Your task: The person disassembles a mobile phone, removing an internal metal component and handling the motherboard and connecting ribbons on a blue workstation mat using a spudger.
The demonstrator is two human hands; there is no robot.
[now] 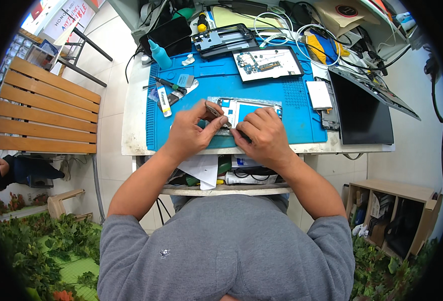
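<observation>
A silvery phone frame [249, 106] lies flat on the blue repair mat [181, 135], close to the mat's front edge. My left hand [194, 129] is closed in a pinch at the frame's left end, around a slim metal tool [213, 110] that looks like tweezers. Its tip points down at the frame's lower left corner. Over the frame's near edge, my right hand [264, 134] has its fingers curled, thumb and forefinger pressed on that edge close to the tool tip. Whatever small part sits between the fingertips is too small to make out.
Behind the frame lie a white board with a phone circuit board [266, 64] and a dark phone housing [224, 41]. A light-blue bottle [160, 55] and a screwdriver [171, 85] are at left. A white battery [319, 95] and dark screen [364, 118] lie right. Cables [302, 32] clutter the back.
</observation>
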